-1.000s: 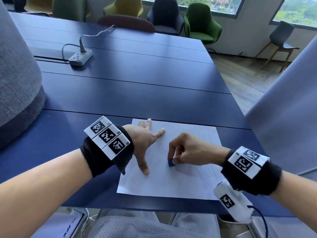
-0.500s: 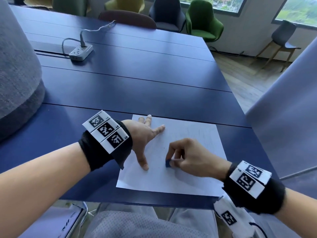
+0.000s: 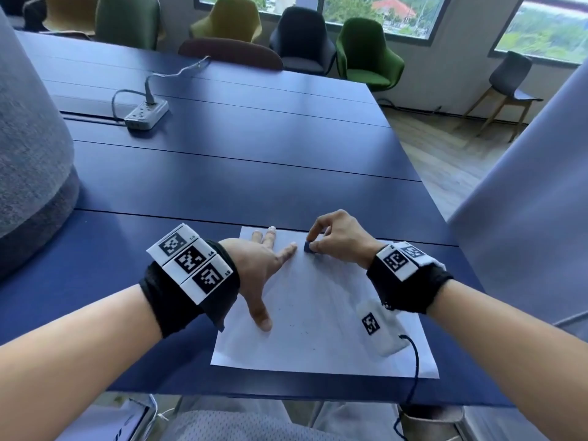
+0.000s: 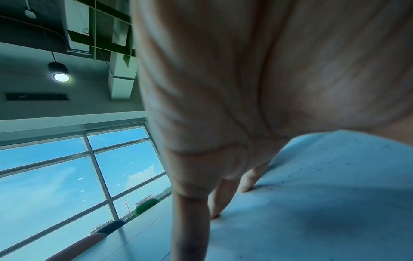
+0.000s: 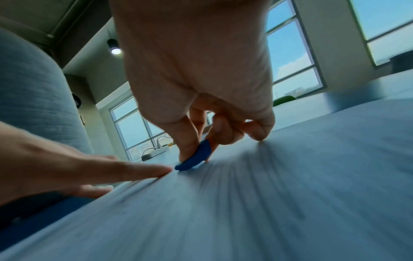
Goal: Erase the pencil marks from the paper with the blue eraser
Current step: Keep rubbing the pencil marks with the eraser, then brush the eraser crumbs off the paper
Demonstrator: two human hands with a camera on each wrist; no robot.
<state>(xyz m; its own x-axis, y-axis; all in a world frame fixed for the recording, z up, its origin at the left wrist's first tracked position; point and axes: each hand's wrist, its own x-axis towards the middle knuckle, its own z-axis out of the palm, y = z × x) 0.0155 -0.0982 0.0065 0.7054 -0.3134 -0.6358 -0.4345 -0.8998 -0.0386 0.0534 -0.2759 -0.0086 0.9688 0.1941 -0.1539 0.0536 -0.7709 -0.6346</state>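
Fingertips of the right hand pinch the blue eraser, pressing it onto the far part of the paper, just beside the left hand's index fingertip. That left hand lies spread flat on the sheet's left side. Dark crumbs dot the paper. Well beyond, a power strip rests on the blue table; chairs line its far edge.

A: Any room around the paper?

B: Lots of bare table beyond it. The left hand lies spread on its left side, just beside the eraser.

A: Farther out?

B: Only a power strip, well apart.
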